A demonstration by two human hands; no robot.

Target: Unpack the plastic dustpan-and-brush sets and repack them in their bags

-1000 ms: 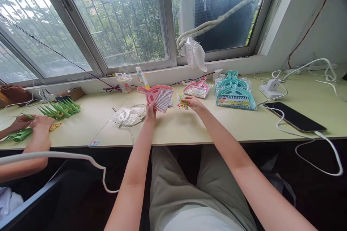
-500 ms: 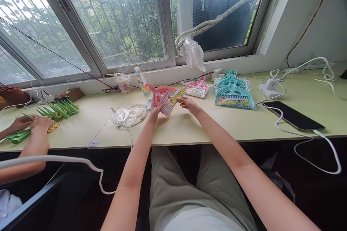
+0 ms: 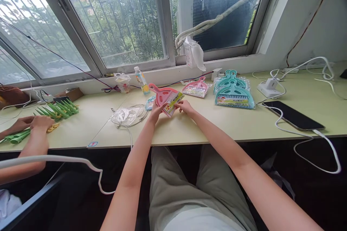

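My left hand [image 3: 156, 111] is closed around the lower left side of a pink dustpan-and-brush set [image 3: 162, 95], held tilted above the table. A printed label card [image 3: 175, 103] lies slantwise across the pale bristles. The fingers of my right hand [image 3: 185, 107] pinch the card near its right edge. Behind, a wrapped pink dustpan set [image 3: 197, 87] rests on the table. Several wrapped teal dustpan sets [image 3: 234, 92] stand further right. Partly hidden behind my left hand is a teal packaged piece [image 3: 150, 103].
Clear plastic bags and a cable [image 3: 128, 115] lie to the left. A drink bottle [image 3: 141, 80] stands by the window. At right are a phone [image 3: 294, 115] and white charger [image 3: 270, 88]. A co-worker's hands [image 3: 40, 122] handle green stalk-like pieces [image 3: 61, 110] at far left.
The label card has moved down and left, from sticking out beside the dustpan to lying across the bristles. My right hand has moved slightly lower with it.
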